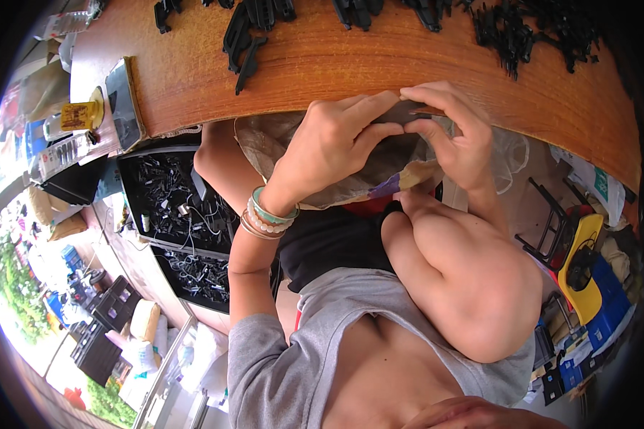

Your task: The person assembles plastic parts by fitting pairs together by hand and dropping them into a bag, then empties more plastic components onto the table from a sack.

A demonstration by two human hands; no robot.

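Note:
My left hand (340, 136), with bracelets (268, 214) at its wrist, and my right hand (461, 136) meet just in front of the table edge. Fingers and thumbs on both are curled in a pinch, the tips almost touching. Whatever they grip, if anything, is too small or hidden to make out. Below them a worn woven sack (265, 139) hangs between the table edge and my lap. On the wooden table (350, 68) beyond lie black plastic parts (247, 61) in loose groups.
A denser heap of small black parts (508, 39) lies at the far right of the table. To my left stand black bins (175, 196) of small dark pieces and cables. A dark flat case (125, 104) sits by the table's left edge. A yellow stool (583, 268) is at right.

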